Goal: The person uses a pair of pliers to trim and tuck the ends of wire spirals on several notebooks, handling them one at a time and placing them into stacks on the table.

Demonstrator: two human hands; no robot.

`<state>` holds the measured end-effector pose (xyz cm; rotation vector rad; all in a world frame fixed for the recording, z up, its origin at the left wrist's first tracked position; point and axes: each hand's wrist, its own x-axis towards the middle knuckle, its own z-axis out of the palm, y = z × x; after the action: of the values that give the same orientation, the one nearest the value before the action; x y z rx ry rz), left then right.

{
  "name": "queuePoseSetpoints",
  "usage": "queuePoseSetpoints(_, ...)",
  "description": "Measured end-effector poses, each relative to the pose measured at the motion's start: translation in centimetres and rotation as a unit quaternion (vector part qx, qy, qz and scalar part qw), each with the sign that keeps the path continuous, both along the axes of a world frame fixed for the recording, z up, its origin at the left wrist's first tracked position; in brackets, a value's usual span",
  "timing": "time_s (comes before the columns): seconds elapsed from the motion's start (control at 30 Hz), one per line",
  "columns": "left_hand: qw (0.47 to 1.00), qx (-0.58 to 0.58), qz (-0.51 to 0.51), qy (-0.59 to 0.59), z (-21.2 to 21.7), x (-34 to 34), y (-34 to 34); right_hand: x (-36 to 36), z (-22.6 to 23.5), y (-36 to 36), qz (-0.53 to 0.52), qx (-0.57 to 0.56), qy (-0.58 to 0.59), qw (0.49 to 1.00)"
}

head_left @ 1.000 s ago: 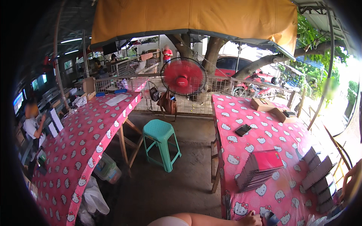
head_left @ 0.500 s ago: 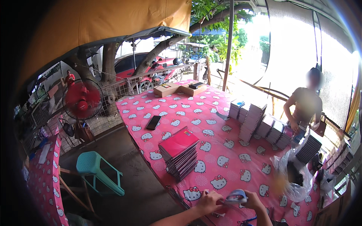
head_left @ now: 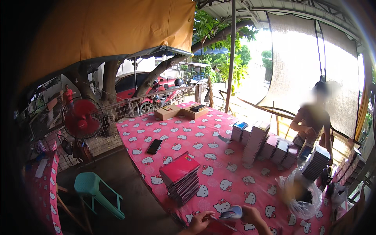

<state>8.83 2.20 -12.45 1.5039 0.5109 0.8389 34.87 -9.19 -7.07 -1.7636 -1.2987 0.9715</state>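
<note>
Hands near: right hand (head_left: 251, 217) grasping blue-white item (head_left: 231, 212); left hand (head_left: 199, 222) at red notebook (head_left: 220, 227), fingers bent, grip unclear. Notebook just below item, near side of pink surface (head_left: 231, 182). Farther left, notebook stack (head_left: 180, 176); beyond, phone (head_left: 154, 147). Far end, boxes (head_left: 167, 113).

Table (head_left: 231, 192) wears a pink cloth (head_left: 213, 172) printed with white cat faces. Reference: the stack of red spiral notebooks (head_left: 181, 172). Black phone (head_left: 154, 146) lies flat beyond the stack, slightly left. Farther beyond it – two brown cardboard boxes (head_left: 166, 113), side by side. Right of it and farther back – a row of notebook piles (head_left: 255, 144). Clear plastic bag (head_left: 291, 203) sits well to its right.
</note>
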Motion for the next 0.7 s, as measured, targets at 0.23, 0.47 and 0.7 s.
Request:
queuePoseSetpoints(0.23,0.993,-0.087,-0.075,-0.024,-0.3,-0.9,2.0,-1.9,3.2,1.9,0.022,0.008,-0.206,0.978)
queuePoseSetpoints(0.47,0.995,-0.084,-0.05,-0.005,-1.4,-1.0,1.2,0.7,-1.2,-1.0,-0.104,0.097,-0.385,0.912)
queuePoseSetpoints(0.7,0.994,-0.089,-0.017,-0.06,2.1,3.4,-0.5,-9.2,9.3,0.2,0.01,0.181,-0.088,0.979)
